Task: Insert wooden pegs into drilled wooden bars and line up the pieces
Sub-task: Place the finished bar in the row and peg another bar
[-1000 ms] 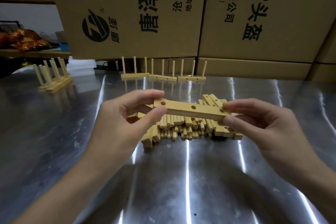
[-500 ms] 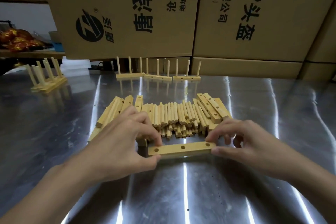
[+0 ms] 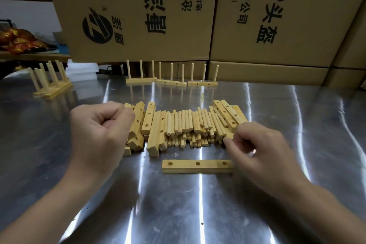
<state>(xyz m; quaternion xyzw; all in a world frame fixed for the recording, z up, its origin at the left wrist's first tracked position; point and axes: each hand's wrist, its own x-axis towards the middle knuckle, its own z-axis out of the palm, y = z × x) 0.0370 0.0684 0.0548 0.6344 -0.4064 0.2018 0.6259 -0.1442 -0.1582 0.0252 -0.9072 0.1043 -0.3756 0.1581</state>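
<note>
A wooden bar with three drilled holes lies flat on the steel table, free of both hands. Just behind it is a heap of loose wooden pegs, with undrilled-side and drilled bars piled at its left and more bars at its right. My left hand hovers over the left bars, its fingers curled into the palm with nothing visible in it. My right hand is at the right end of the peg heap, fingers bent down onto the pegs; whether it pinches one is hidden.
Three finished bars with upright pegs stand in a row at the back. Further finished pieces stand at the far left. Large cardboard boxes wall off the rear of the table. Bare steel lies in front of the bar.
Both hands carried the bar down from mid-air, laid it on the table and released it. The left hand moved up over the left bars; the right went to the pegs.
</note>
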